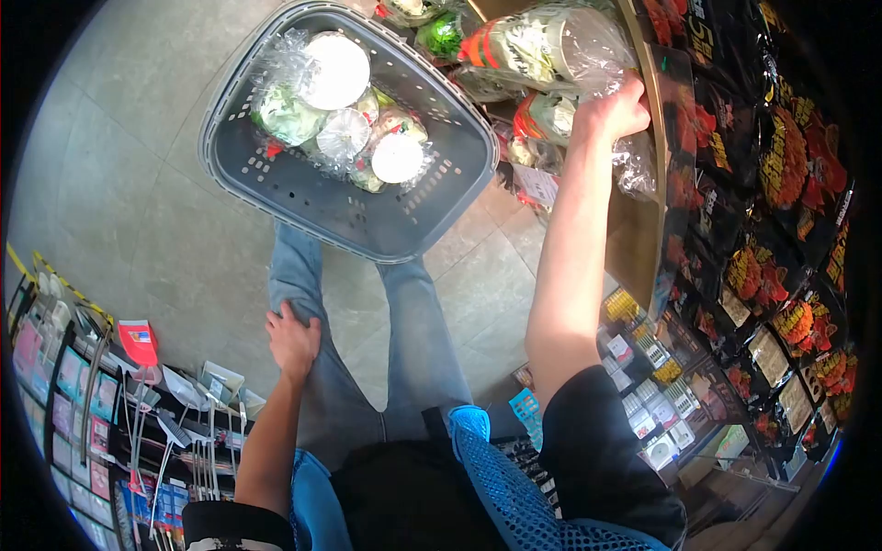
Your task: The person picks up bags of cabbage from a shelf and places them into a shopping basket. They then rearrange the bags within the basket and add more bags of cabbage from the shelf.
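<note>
My right hand [617, 108] reaches out to the shelf at the upper right. Its fingers are closed on the end of a clear plastic bag [533, 46], which has red and white print and what looks like leafy greens inside. Below it lies another similar bag [548, 118]. My left hand [294, 340] rests on my knee with its fingers spread and holds nothing. A grey shopping basket [367, 230] stands on the floor in front of me. In it are several plastic-wrapped packs, including a green one [289, 115] and a round white-topped one [335, 71].
Along the right side hang black packets [781, 184] with red and yellow print. Small boxes [657, 413] fill a lower shelf. At the lower left, a rack holds a red dustpan [139, 342] and several long-handled tools. Grey floor tiles [129, 147] surround the basket.
</note>
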Tool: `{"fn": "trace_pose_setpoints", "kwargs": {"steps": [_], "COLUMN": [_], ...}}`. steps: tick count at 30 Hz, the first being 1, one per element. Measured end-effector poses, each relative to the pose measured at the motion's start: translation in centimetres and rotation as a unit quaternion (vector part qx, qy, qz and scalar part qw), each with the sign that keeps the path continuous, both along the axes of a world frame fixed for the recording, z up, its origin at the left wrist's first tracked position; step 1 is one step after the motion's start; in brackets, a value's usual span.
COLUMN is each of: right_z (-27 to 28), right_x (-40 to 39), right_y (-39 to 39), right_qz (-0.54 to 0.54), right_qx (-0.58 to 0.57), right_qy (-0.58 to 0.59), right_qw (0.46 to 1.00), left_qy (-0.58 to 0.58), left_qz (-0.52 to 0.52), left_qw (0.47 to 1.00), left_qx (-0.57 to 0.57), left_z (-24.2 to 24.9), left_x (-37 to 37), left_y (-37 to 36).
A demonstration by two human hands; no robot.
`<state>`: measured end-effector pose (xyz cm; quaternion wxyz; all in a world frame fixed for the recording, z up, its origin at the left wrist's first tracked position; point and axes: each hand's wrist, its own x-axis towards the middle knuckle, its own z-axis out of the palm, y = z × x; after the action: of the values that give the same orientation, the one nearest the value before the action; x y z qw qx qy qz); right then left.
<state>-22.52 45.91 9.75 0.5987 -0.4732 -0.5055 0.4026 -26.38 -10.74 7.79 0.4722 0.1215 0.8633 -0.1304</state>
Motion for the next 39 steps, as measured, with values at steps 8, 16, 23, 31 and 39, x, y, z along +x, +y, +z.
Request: {"fn": "trace_pose_setpoints", "kwargs": {"steps": [8, 16, 23, 31, 39], "right_z": [0.0, -1.9, 0.2, 0.8, 1.0], "right_x": [0.7, 2.0, 2.5, 4.5, 4.6], "right_y": [1.5, 3.2, 2.5, 0.4, -1.4], "right_qz": [-0.059, 0.06, 0.086, 0.098, 0.112], "right_qx": [-0.151, -0.018, -0.059, -0.059, -0.032], "right_qy": [-0.022, -0.185, -0.378, -0.414, -0.426], "right_qw": [0.987, 0.981, 0.92, 0.903, 0.897], "left_qy": [-0.003, -0.009, -0.004, -0.006, -0.049], "left_qz": [0.001, 0.008, 0.006, 0.005, -0.077], "left_qw": [1.0, 1.0, 1.0, 1.0, 0.988], "left_qx": [-0.003, -0.002, 0.004, 0.002, 0.121], "left_z": [0.0, -0.1, -0.2, -0.1, -0.9], "left_x": [0.0, 0.0, 0.0, -0.2, -0.9], "left_y": [0.0, 0.1, -0.3, -0.1, -1.4]}}
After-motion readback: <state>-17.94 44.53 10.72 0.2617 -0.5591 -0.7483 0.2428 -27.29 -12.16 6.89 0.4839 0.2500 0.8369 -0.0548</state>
